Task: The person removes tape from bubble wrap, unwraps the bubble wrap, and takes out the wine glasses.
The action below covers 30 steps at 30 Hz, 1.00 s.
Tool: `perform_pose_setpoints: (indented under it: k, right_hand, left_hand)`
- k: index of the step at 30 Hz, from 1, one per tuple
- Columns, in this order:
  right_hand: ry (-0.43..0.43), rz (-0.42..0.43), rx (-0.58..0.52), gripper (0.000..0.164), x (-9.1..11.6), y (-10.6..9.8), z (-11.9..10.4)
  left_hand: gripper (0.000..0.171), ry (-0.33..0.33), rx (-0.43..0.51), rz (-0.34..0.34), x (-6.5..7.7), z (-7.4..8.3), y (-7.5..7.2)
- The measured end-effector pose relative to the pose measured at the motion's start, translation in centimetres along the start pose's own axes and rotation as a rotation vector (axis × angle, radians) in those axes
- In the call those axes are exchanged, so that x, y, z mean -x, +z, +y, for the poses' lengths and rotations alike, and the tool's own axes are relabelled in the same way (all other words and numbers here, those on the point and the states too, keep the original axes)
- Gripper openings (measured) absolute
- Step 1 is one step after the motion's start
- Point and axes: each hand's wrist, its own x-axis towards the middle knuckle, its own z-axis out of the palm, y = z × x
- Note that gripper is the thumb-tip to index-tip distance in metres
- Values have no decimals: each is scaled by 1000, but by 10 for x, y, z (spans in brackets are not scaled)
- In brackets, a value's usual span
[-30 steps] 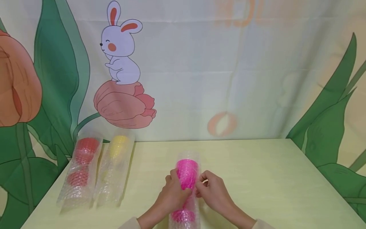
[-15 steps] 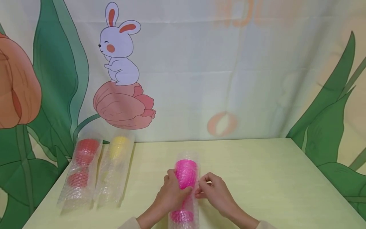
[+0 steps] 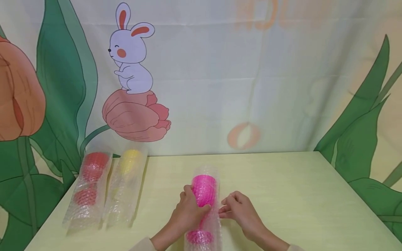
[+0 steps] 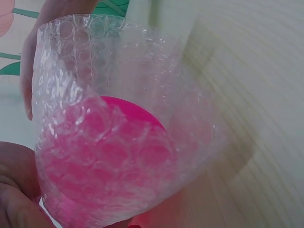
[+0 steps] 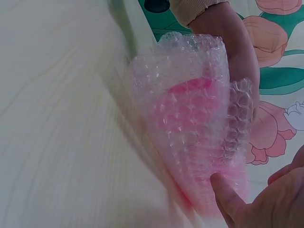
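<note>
A bright pink goblet-shaped thing point(image 3: 205, 188) lies lengthwise before me inside a sleeve of clear bubble wrap point(image 3: 205, 170). My left hand point(image 3: 187, 212) grips the roll from its left side, thumb across the top just under the wide pink part. At the roll's right edge is my right hand point(image 3: 241, 215), its fingers extended and fingertips right at the wrap. In the right wrist view the right thumb point(image 5: 227, 192) lies against the wrap, apart from the other fingers. The left wrist view shows the loose end of the wrap standing open beyond the pink rim point(image 4: 135, 113).
Two more bubble-wrapped rolls lie at the table's left, one with a red thing point(image 3: 95, 163) inside, one with a yellow thing point(image 3: 130, 160). Behind the pale yellow table point(image 3: 298, 195) hangs a cloth point(image 3: 201, 87) printed with tulips and a rabbit.
My right hand has shifted a little right and down, its fingers loosening from a pinch at the wrap's edge. The wrap's right edge stands out slightly wider. My left hand keeps its grip.
</note>
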Motion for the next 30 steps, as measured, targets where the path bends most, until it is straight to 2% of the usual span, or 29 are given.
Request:
perform_pose_setpoints:
  k: [7,12,16,20,23,30]
  right_hand:
    - [5,37,20,20,-1,0,1]
    - [-34,80,48,32,-5,1,-3]
    - [-45,96,154,50,-9,4,-6]
    - [-72,61,309,64,-13,7,-6]
    - [-101,35,361,60,-16,7,-5]
    - [-79,25,332,43,-21,8,-5]
  left_hand:
    - [80,1,-26,10,1,3,1]
    - [79,18,-28,10,1,3,2]
    - [79,29,-41,3,1,3,2]
    - [77,50,-63,14,1,3,1]
    - [76,59,-69,23,1,2,1]
    - [76,39,-53,15,1,3,2]
